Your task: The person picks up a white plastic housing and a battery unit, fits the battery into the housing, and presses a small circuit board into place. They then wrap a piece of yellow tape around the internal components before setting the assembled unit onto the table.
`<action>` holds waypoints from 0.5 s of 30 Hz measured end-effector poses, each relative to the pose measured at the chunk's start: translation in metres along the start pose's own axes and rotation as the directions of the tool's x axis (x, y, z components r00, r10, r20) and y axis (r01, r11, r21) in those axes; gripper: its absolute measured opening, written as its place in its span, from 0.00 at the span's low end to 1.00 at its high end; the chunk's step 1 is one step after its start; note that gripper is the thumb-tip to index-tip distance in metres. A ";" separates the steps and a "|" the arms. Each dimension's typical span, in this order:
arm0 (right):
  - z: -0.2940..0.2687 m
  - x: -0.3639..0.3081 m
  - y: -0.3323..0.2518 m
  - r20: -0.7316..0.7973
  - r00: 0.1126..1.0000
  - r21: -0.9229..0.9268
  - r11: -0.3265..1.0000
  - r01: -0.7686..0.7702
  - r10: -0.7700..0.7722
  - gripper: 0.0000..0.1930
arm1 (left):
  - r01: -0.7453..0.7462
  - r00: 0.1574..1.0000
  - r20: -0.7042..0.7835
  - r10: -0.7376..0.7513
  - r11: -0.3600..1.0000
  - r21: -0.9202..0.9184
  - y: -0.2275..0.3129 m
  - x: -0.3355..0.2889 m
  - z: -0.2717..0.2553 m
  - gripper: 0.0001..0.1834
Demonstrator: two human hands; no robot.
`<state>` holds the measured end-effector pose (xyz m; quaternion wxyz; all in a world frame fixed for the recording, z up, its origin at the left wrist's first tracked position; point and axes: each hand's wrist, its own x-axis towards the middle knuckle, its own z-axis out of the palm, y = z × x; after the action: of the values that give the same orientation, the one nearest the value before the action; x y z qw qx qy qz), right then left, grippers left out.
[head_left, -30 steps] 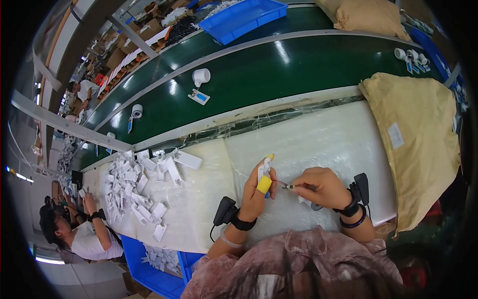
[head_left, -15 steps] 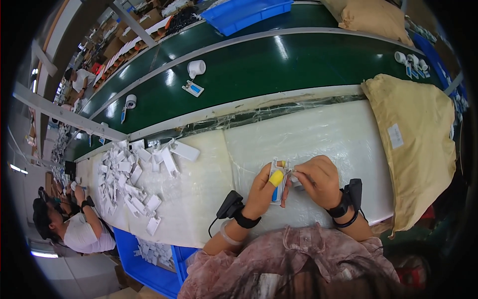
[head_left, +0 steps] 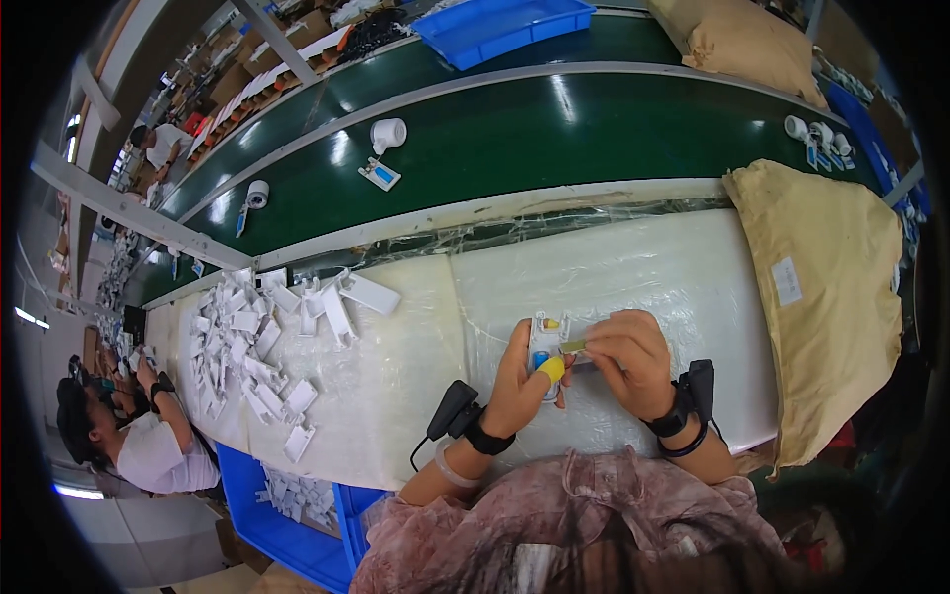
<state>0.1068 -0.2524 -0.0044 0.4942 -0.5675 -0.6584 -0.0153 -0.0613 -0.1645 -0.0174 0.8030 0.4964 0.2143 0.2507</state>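
Note:
My left hand (head_left: 512, 388), with yellow covers on the thumb and one finger, is closed around a narrow white plastic housing (head_left: 539, 327). A blue cylindrical part (head_left: 541, 359) sits inside the housing, partly hidden by the thumb. Between the fingertips of my right hand (head_left: 635, 362) is a small flat olive-green strip (head_left: 572, 346), its near end against the housing's side and the left thumb. Something white shows under the right fingers, too covered to name. Both hands are over the plastic-covered table (head_left: 633, 257).
White plastic covers (head_left: 242, 332) lie heaped at left, above a blue bin (head_left: 262, 535) of white parts. Beyond the table runs a green conveyor (head_left: 475, 148) with white round units (head_left: 388, 135) wired to small housings. A tan sack (head_left: 821, 297) lies right. Another person (head_left: 158, 450) works at far left.
The olive-green strip now shows in my right fingers, where only thin, unclear bits showed before. The left thumb has shifted down the housing. The conveyor's units look nearly unmoved.

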 end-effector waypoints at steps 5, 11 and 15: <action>0.007 -0.005 0.001 -0.017 0.999 0.076 0.997 -0.033 0.034 0.11 | -0.002 1.000 0.023 0.002 1.000 0.001 -0.001 -0.001 0.000 0.22; 0.012 -0.010 0.001 -0.013 0.998 0.117 0.991 -0.066 0.068 0.12 | -0.021 0.995 0.100 0.014 0.998 0.064 -0.002 0.001 -0.001 0.20; 0.015 -0.010 0.002 -0.051 0.995 0.141 0.987 -0.077 0.085 0.12 | 0.017 0.993 0.119 -0.017 1.000 -0.002 -0.004 0.000 -0.001 0.21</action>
<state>0.0973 -0.2498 -0.0199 0.5514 -0.5573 -0.6199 0.0345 -0.0608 -0.1652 -0.0210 0.8173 0.5072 0.1698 0.2142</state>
